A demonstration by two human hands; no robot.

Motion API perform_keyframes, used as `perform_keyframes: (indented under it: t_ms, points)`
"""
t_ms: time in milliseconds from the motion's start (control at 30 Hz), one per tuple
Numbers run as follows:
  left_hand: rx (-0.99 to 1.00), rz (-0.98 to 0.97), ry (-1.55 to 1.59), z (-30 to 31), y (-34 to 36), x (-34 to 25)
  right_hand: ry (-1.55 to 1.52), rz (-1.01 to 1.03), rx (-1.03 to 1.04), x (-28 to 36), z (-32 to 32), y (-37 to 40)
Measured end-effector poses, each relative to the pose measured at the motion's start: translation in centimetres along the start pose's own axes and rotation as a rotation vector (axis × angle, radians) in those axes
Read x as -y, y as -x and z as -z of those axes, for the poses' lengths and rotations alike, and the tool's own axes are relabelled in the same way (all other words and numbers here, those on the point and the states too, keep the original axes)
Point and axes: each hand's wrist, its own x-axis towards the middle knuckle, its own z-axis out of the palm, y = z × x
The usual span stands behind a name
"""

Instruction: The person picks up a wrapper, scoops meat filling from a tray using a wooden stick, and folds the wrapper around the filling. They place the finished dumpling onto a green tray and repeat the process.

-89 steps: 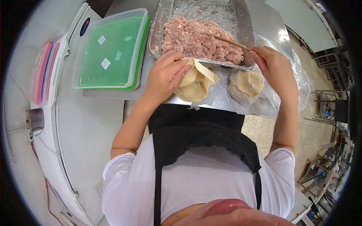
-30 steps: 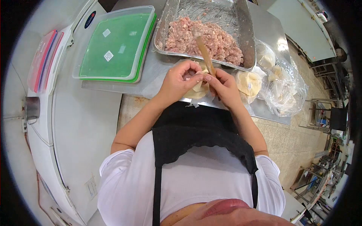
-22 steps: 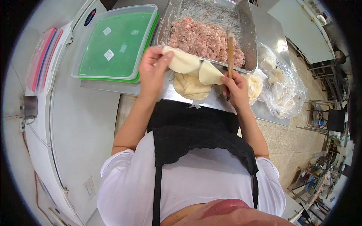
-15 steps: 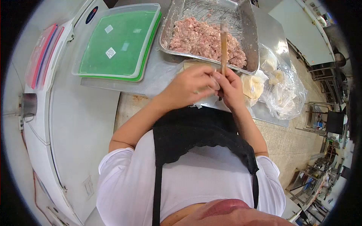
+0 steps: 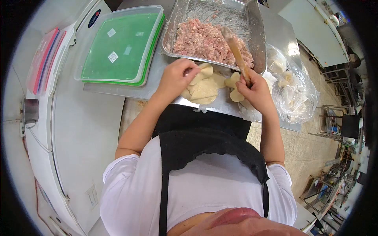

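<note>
My left hand (image 5: 175, 79) is closed in a pinch at the edge of a thin round dough wrapper (image 5: 204, 72), lifted at the top of a pile of wrappers (image 5: 204, 91) on the table. My right hand (image 5: 256, 93) grips a flat wooden stick (image 5: 237, 55), its far end pointing up over the ground meat (image 5: 208, 41). More pale wrappers (image 5: 235, 89) lie against the fingers of my right hand, their edges curling. Directly beyond both hands, the meat fills the near part of a deep metal tray (image 5: 258, 31).
A clear plastic bag (image 5: 299, 98) with pale dough pieces lies on the right of the metal table (image 5: 157, 78). Left of the tray sits a lidded green container (image 5: 118, 51). A white appliance (image 5: 86, 118) stands at the left, and shelving (image 5: 334, 118) at the far right.
My hands have moved apart from their meeting point by the tray: the left to the wrapper pile, the right outward. The stick has tilted left, and the wrappers show now.
</note>
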Motion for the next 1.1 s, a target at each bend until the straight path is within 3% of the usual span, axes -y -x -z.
perform_keyframes:
  t_ms: [100,200,267,333,367,467,600,667,733,767,833,900,933,1000,1100]
  points:
    - [-0.274,0.174,0.273,1.6,0.6,-1.0,-0.076,0.098,0.012,1.6,-1.6,-0.5]
    - [-0.394,0.141,0.32,2.5,1.0,-1.8,-0.302,0.072,0.106,1.6,-3.9,-1.9]
    - [-0.365,0.123,0.314,2.3,1.6,-2.1,-0.125,0.092,0.096,-0.3,-5.0,-2.7]
    - [-0.08,-0.051,0.228,1.7,1.6,-2.0,0.036,0.136,0.035,-0.3,-5.4,-2.7]
    - [0.013,-0.139,0.183,0.8,1.6,-1.2,0.097,0.042,0.072,-0.2,-4.8,-2.4]
    - [0.133,-0.223,0.124,-1.6,1.8,1.0,-0.068,0.015,-0.007,-1.5,-4.6,-1.9]
    - [0.118,-0.259,-0.008,-1.4,1.1,0.3,-0.058,0.108,-0.023,0.0,-1.7,-1.8]
    - [0.223,0.028,0.072,-0.9,0.9,0.2,0.21,0.254,-0.081,1.3,1.3,-2.4]
    - [0.237,0.05,0.103,-0.1,0.7,0.4,0.615,0.312,-0.056,2.5,5.1,-3.3]
    - [0.255,0.077,0.134,0.2,0.8,0.5,0.774,0.227,-0.012,3.7,6.8,-3.7]
    - [0.262,0.025,0.148,0.6,0.8,0.7,0.929,0.137,0.029,3.9,9.1,-4.9]
    - [0.272,-0.025,0.16,0.6,0.7,0.6,1.265,0.22,0.007,2.9,10.7,-6.2]
    - [0.237,-0.117,0.077,0.4,0.6,0.5,1.263,0.219,0.004,1.8,10.0,-6.0]
    - [0.205,-0.211,-0.009,0.3,0.4,0.3,1.385,0.452,0.064,-0.5,7.2,-5.0]
    - [0.216,-0.203,-0.064,0.6,-0.4,-0.2,1.456,0.379,0.115,2.8,7.1,-3.6]
